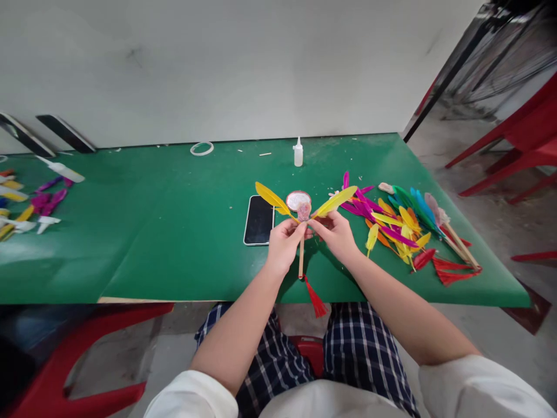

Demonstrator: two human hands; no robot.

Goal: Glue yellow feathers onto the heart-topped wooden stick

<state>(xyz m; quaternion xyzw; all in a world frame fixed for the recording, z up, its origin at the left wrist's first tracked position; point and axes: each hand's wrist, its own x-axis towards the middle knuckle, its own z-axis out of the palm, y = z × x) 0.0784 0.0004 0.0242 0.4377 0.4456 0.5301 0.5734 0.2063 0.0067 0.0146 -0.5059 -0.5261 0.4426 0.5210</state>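
Observation:
Before me, a slim wooden stick (301,260) with a pinkish, rough-looking head (303,211) is held between both hands. From its lower end hangs a red tassel (315,297). My left hand (285,241) is closed around the top of the stick, just under the head. An orange-yellow feather (270,197) slants out to the left there. My right hand (337,237) pinches the base of a yellow feather (337,201) against the head's right side. Fingers hide where the feathers meet the stick. A round, red-rimmed container (297,201) with white contents sits just behind.
A phone (259,220) lies left of my hands. Loose coloured feathers (394,226) and tasselled feathered sticks (463,247) are heaped at right. A small nozzle bottle (298,154) and a white ring (202,148) stand near the wall. More feathers (43,203) lie far left.

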